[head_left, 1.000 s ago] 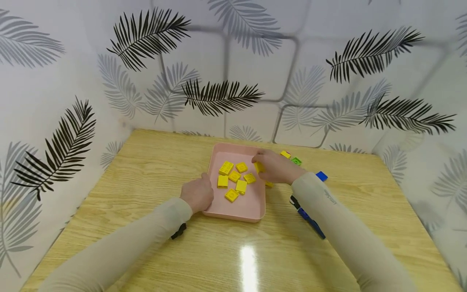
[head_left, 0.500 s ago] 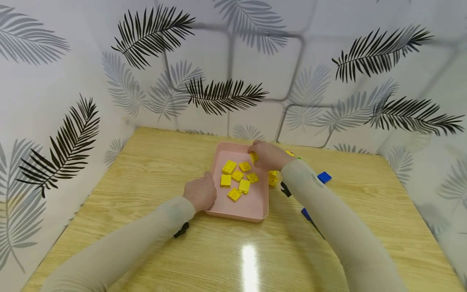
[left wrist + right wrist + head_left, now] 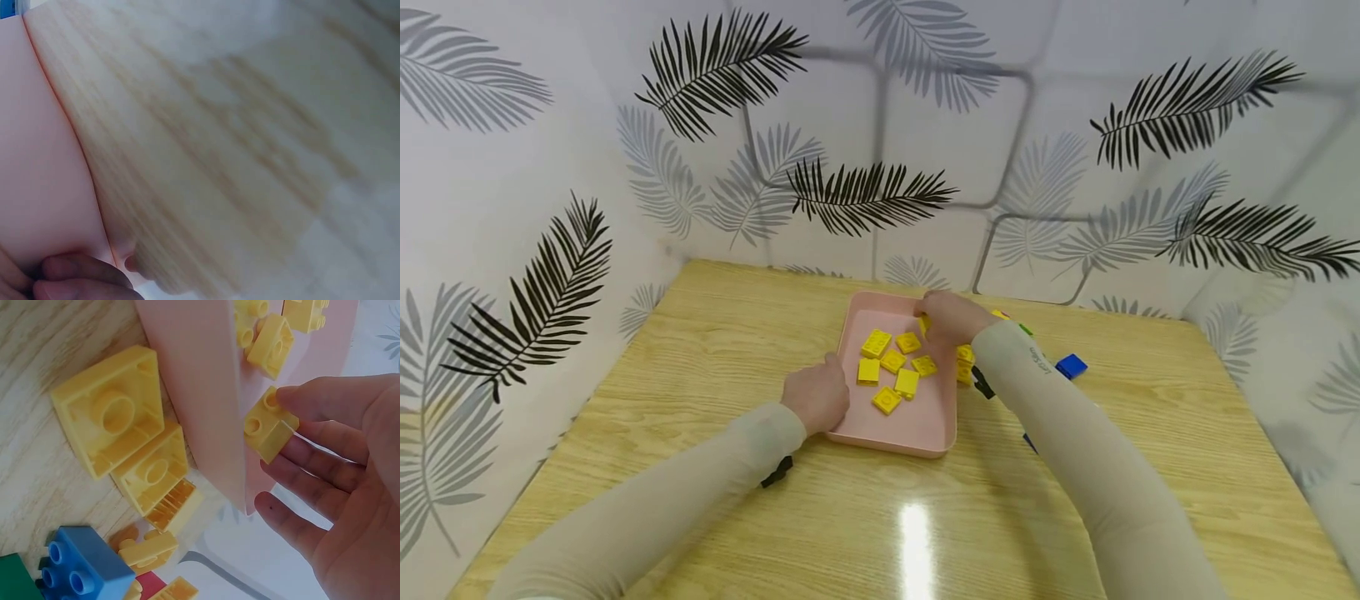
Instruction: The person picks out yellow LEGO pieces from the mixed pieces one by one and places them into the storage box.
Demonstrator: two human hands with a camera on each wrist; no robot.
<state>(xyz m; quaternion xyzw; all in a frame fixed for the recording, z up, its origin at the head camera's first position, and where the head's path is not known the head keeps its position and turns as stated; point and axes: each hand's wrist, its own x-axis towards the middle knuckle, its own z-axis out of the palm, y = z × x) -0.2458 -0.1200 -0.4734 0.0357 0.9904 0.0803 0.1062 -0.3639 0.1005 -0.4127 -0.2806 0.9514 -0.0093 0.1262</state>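
A shallow pink tray (image 3: 891, 432) stands mid-table with several yellow toy building bricks (image 3: 892, 361) lying loose in it. My left hand (image 3: 816, 396) grips its left rim near the front corner; in the left wrist view the curled fingers (image 3: 78, 272) overlap the pink wall. At the back right of the tray, my right hand (image 3: 953, 318) pinches a yellow brick (image 3: 273, 422) between thumb and fingers. That brick is held just inside the rim, its studs visible in the right wrist view.
Outside the tray's right wall lie several more yellow bricks (image 3: 115, 412). A blue brick (image 3: 84, 559) and a green brick (image 3: 15, 578) are close to them. Another blue brick (image 3: 1071, 366) sits farther right. A patterned wall (image 3: 925, 250) rises behind the table.
My right hand has moved slightly toward the back of the tray with the yellow brick, then nearly stopped. My left hand keeps its grip. The head view has shifted a little.
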